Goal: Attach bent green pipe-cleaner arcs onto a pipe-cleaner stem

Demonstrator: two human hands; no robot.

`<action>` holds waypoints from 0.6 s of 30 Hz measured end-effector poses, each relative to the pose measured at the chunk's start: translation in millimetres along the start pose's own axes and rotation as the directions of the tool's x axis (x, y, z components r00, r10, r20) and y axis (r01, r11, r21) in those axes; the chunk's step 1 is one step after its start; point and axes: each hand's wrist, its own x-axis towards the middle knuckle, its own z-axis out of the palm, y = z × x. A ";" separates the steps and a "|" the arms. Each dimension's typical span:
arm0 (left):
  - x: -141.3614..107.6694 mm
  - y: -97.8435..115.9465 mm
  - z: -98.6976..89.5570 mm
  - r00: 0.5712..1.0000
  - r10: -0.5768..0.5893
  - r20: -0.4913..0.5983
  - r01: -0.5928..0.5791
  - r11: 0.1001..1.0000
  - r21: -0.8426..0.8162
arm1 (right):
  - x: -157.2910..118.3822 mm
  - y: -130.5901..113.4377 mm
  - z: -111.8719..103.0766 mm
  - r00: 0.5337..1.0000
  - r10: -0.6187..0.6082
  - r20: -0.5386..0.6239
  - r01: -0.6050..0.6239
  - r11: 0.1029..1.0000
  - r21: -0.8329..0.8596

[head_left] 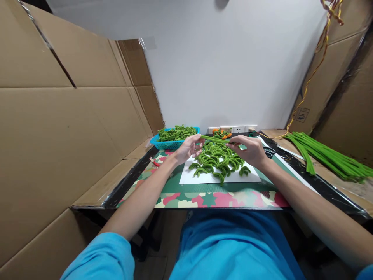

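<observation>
A straight length of green pipe cleaner [215,138] is stretched between my two hands, above the worktop. My left hand [190,147] pinches its left end between thumb and fingers. The right end is pinched by my right hand [247,147]. Below them, many short bent green pipe cleaner pieces [214,160] lie scattered on a white sheet of paper [189,179]. A pair of scissors [268,151] with dark handles rests just right of my right hand.
At the back left, a blue basket [167,145] is heaped with bent green pieces. Orange-and-green pipe cleaner items [223,134] lie behind the paper. Long green pipe cleaners [329,155] are bundled at right. A red pen-like object [154,162] lies left. Cardboard walls [72,128] flank the table.
</observation>
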 end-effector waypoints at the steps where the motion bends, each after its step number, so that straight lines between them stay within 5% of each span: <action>1: 0.1 -1.5 2.2 1.000 0.011 -0.016 -0.011 1.000 0.015 | -0.6 0.4 0.6 1.000 -0.005 0.005 0.005 1.000 0.001; 5: -0.3 -8.0 9.3 0.994 0.077 -0.084 -0.070 0.994 0.079 | -2.5 1.3 3.2 0.999 -0.027 0.037 0.026 1.000 0.003; 18: -7.0 -11.2 36.1 0.994 0.088 -0.062 -0.081 0.991 0.108 | -3.9 -9.4 7.6 0.987 -0.084 0.135 0.090 0.995 -0.038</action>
